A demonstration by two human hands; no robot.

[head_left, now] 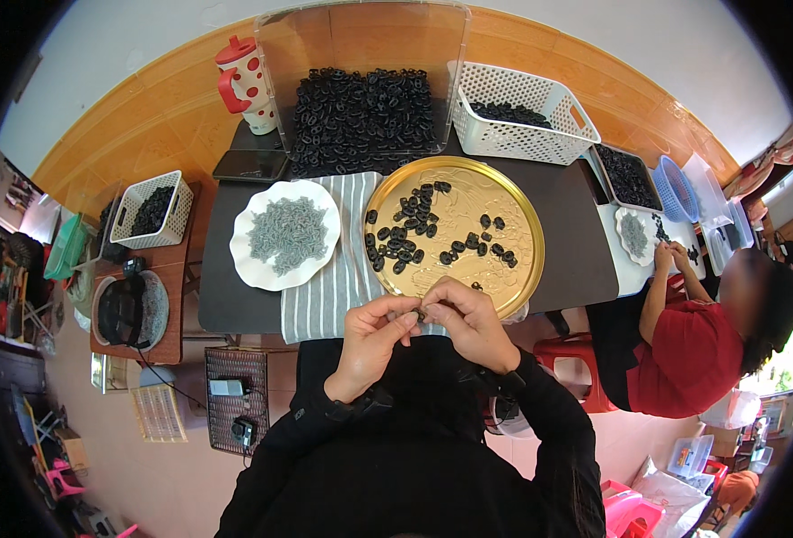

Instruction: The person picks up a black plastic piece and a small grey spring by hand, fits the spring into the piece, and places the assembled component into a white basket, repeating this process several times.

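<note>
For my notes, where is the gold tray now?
In the head view, the gold tray sits right of the white plate, just beyond the right hand.

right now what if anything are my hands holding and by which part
Left hand and right hand pinch a small dark piece; which part cannot be told.

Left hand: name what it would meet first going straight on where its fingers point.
Past the small dark piece it pinches, the left hand would probably meet the right hand first, though depth is unclear.
</note>
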